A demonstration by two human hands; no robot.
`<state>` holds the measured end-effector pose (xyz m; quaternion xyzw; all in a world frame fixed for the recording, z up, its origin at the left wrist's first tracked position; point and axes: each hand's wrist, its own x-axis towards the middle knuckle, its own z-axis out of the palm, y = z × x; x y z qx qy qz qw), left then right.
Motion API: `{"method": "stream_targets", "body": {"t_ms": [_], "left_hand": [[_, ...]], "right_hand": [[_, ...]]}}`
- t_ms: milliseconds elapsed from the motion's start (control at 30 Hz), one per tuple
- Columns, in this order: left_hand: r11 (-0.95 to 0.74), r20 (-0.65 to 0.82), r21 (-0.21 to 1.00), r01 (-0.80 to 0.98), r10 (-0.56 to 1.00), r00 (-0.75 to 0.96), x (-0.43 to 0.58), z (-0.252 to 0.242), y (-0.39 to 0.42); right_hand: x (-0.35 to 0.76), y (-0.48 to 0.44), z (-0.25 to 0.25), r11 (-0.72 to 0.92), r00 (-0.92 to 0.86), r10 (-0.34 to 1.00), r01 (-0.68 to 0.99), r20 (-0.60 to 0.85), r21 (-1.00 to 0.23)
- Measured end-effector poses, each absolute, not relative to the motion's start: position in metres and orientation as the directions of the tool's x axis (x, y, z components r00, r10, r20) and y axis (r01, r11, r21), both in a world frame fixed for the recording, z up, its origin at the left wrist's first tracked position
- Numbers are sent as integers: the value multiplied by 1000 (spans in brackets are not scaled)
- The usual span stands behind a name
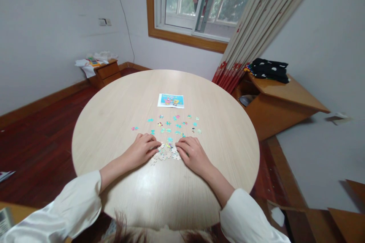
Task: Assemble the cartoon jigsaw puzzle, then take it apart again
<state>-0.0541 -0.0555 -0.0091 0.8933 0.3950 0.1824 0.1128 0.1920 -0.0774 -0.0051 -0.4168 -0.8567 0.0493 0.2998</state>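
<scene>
A pile of jigsaw pieces [165, 154], mostly pale side up, lies between my hands on the round table [119, 102]. My left hand [142, 148] rests at the pile's left edge, fingers bent, fingertips near the pieces; whether it pinches one is too small to tell. At the right edge is my right hand [194, 152], fingers curved over the pieces, its grip also unclear. Several coloured pieces [168, 123] lie spread out beyond the hands. Farther back, a printed picture [171, 100] with a pink and a yellow cartoon figure lies flat.
A small wooden cabinet [107, 71] with papers stands at the back left. At the right, a tilted wooden cabinet [285, 98] bears a folded black cloth [270, 70]. A long curtain [251, 26] hangs by the window behind the table.
</scene>
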Motion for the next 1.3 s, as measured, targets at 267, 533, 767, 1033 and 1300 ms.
{"method": "stream_targets", "body": {"t_ms": [267, 533, 767, 1033, 1300], "left_hand": [[-688, 293, 319, 652, 726, 622, -51, -15, -54], [-583, 328, 422, 695, 812, 482, -51, -18, -49], [-293, 203, 370, 881, 951, 231, -68, 6, -17], [-245, 109, 251, 936, 968, 224, -83, -1, 24], [-298, 166, 162, 941, 948, 272, -81, -3, 13]], "right_hand": [[189, -78, -11, 674, -530, 732, 657, 428, -339], [189, -78, -11, 671, -533, 736, 653, 417, -352], [189, -78, -13, 681, -531, 723, 654, 442, -328], [190, -76, -14, 698, -531, 699, 653, 480, -294], [191, -81, -3, 641, -434, 744, 680, 508, -357]]}}
